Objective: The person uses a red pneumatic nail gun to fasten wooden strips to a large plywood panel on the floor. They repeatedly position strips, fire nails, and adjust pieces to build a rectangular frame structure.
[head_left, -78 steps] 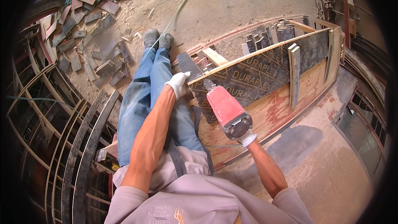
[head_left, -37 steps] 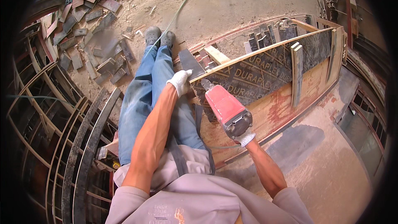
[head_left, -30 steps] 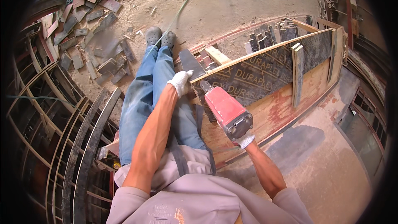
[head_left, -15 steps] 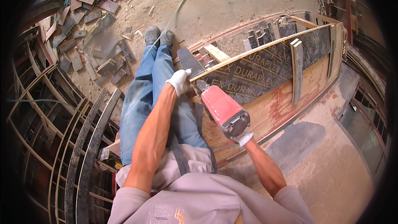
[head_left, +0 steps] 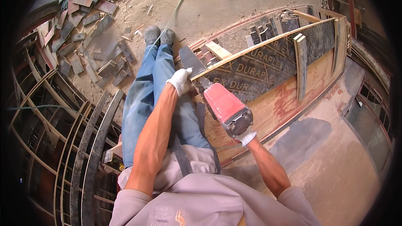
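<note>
My left hand (head_left: 181, 81), in a white glove, is closed round the near end of a small dark plywood piece (head_left: 191, 60) where it meets a long timber strip (head_left: 255, 48). The strip runs along the top of a dark printed plywood panel (head_left: 261, 73) that stands on edge. A red nail gun (head_left: 224, 104) is in my right hand (head_left: 246, 138), also gloved. Its body hides most of those fingers. The gun's nose points up and left, against or very close to the strip's end, just right of my left hand.
Wooden offcuts (head_left: 119, 72) lie scattered on the dusty floor at far left. Curved timber frames (head_left: 90, 159) stand at left. A green hose (head_left: 180, 8) runs past my shoes. Two upright battens (head_left: 300, 67) lean against the panel, and short dark blocks (head_left: 274, 27) sit behind it.
The whole view has shifted slightly. Both hands keep their grips, and the nail gun stays at the end of the strip.
</note>
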{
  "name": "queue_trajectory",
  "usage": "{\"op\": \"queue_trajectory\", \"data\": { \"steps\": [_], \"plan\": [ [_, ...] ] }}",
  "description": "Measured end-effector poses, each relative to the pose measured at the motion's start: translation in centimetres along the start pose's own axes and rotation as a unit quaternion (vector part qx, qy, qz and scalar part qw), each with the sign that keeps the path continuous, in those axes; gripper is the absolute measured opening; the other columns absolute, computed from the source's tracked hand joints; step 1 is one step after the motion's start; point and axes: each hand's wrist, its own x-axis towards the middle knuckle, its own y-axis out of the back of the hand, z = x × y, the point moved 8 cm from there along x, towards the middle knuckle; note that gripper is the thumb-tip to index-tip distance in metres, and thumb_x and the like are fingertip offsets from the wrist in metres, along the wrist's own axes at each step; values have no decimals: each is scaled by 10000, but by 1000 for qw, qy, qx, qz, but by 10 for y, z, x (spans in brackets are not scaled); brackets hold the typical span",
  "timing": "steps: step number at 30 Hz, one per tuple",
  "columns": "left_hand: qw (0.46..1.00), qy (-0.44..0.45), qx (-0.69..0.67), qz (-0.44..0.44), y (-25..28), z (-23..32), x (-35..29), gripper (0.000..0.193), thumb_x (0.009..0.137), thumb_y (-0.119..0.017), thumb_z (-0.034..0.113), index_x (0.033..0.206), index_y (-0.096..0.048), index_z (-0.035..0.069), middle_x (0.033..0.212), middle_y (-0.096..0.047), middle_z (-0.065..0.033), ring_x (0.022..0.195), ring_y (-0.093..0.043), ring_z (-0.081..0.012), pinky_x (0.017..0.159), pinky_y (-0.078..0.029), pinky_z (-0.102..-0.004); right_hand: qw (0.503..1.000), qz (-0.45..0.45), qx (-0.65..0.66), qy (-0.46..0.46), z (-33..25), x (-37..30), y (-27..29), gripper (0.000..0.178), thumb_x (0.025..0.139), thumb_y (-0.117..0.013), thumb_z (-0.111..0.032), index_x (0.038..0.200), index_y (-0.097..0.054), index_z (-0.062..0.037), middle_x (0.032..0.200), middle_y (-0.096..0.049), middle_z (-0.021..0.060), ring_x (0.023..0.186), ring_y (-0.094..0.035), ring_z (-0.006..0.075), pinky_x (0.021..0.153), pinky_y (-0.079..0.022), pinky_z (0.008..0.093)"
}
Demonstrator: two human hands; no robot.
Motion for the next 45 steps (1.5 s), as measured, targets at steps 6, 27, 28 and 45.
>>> {"op": "queue_trajectory", "data": {
  "steps": [6, 27, 28, 45],
  "plan": [
    [999, 29, -7, 25, -2, -3, -9, 268, 1026, -404, 152, 1245, -513, 43, 1188, -614, -137, 1059, -606, -281, 952, -493, -438, 994, -6, -107, -1, 0, -10, 0, 427, 917, -655, -191, 1302, -553, -37, 1233, -649, 56, 1140, -608, 192, 1003, -488, 375],
    [882, 148, 441, 80, -14, 28, -57, 477, 1003, -471, 182, 1469, -380, 225, 1136, -600, -79, 1045, -612, -263, 877, -522, -438, 793, 376, 403, -261, 34, -17, -143, 143, 946, -652, -187, 971, -652, -46, 764, -627, 28, 646, -567, 127, 603, -480, 311],
    [862, 144, 475, 97, -7, 33, -54, 457, 1001, -462, 177, 1453, -407, 222, 1097, -604, -54, 989, -611, -242, 829, -520, -419, 801, 348, 403, -271, 42, -11, -165, 171, 935, -639, -156, 1085, -633, -74, 896, -623, 51, 767, -573, 154, 702, -481, 337],
    [838, 189, 512, 15, -11, 32, -47, 371, 1040, -437, 279, 1402, -493, 221, 1122, -593, -27, 945, -608, -194, 775, -518, -325, 707, 585, 356, -177, 49, 19, -206, 162, 932, -683, -194, 833, -610, -89, 594, -538, -30, 500, -485, 65, 481, -415, 256]
  ]
}}
